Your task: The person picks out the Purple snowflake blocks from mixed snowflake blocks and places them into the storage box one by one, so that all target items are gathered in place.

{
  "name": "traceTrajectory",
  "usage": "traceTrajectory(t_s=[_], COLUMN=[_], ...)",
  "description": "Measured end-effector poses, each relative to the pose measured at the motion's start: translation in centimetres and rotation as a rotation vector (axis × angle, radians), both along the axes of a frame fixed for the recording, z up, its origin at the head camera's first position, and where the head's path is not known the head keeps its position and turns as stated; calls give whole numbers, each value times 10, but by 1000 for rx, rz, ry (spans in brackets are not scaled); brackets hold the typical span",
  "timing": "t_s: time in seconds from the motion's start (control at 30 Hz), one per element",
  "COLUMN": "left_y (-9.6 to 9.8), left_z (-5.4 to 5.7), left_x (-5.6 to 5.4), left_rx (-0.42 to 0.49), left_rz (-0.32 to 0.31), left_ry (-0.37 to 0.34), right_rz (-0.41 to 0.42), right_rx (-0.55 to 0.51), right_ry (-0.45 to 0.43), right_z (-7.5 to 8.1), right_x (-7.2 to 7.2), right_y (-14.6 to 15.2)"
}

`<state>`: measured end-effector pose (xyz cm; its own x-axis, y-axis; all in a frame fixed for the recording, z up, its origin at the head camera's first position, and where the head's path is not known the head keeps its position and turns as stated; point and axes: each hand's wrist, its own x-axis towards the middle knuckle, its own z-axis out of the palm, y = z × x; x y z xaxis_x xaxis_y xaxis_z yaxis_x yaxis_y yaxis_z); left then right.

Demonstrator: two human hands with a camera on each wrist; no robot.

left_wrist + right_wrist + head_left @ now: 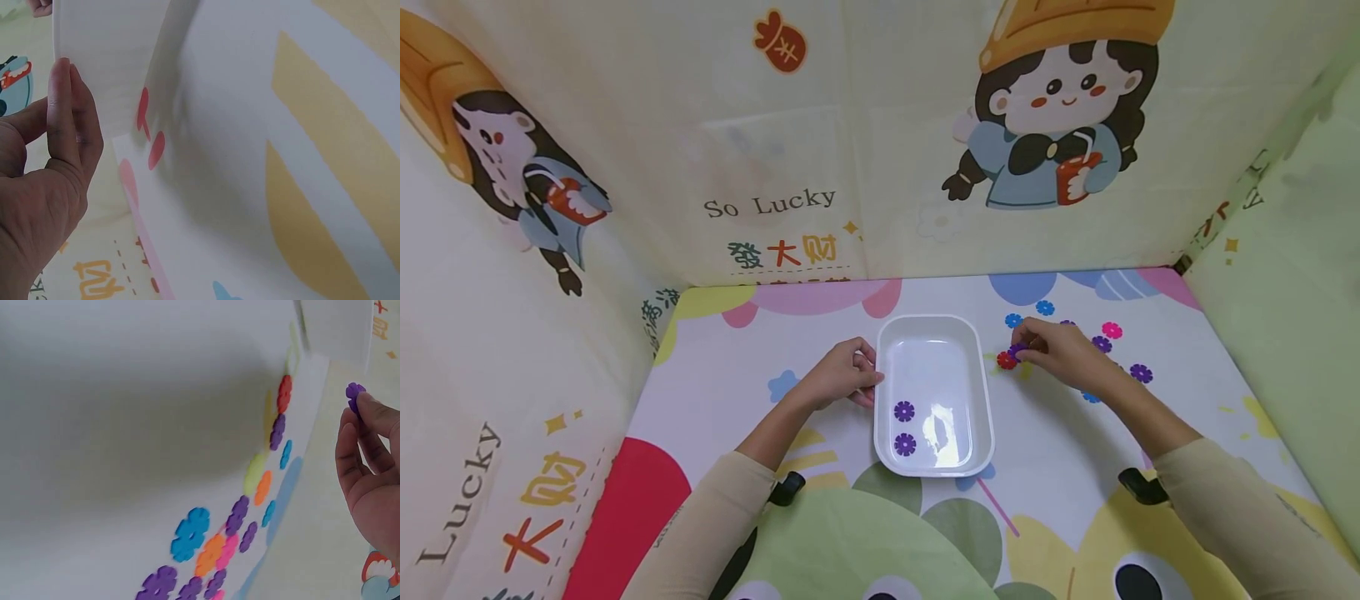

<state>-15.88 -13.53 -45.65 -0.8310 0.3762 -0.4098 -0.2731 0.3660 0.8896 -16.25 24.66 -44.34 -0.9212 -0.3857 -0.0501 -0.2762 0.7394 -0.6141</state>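
Behind everything hangs a cream backdrop (887, 167) printed with cartoon figures and the words "So Lucky". In front of it, my white table cover (1045, 467) carries colourful prints. On the cover sits the white tray (928, 358), longer away from me than across.

My left hand (842, 375) is at the tray's left side, fingers touching its edge; I cannot tell whether I pinch the rim or only rest against it. My right hand (1060, 350) is to the right of the tray, thumb and fingertips pinching one purple flower disc (353, 394), raised off the table cover.

Two more purple discs (905, 427) lie in the tray, one nearer me than the other, towards its left wall. A red disc (1007, 361) lies on the cover near my right fingertips. Around and beyond that hand are scattered blue discs (1045, 307), pink discs (1112, 331), further purple ones and orange discs (263, 487).
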Motion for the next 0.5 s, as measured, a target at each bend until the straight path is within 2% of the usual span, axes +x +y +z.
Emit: traceTrajectory(t_s=[0.5], left_y=[1], left_z=[3], left_x=[1], left_rx=[-18], left_rz=[11], left_ry=[-5], right_rz=[71], right_rx=[-107], right_ry=[-11], right_z=[13], right_x=[-11], right_y=[-40])
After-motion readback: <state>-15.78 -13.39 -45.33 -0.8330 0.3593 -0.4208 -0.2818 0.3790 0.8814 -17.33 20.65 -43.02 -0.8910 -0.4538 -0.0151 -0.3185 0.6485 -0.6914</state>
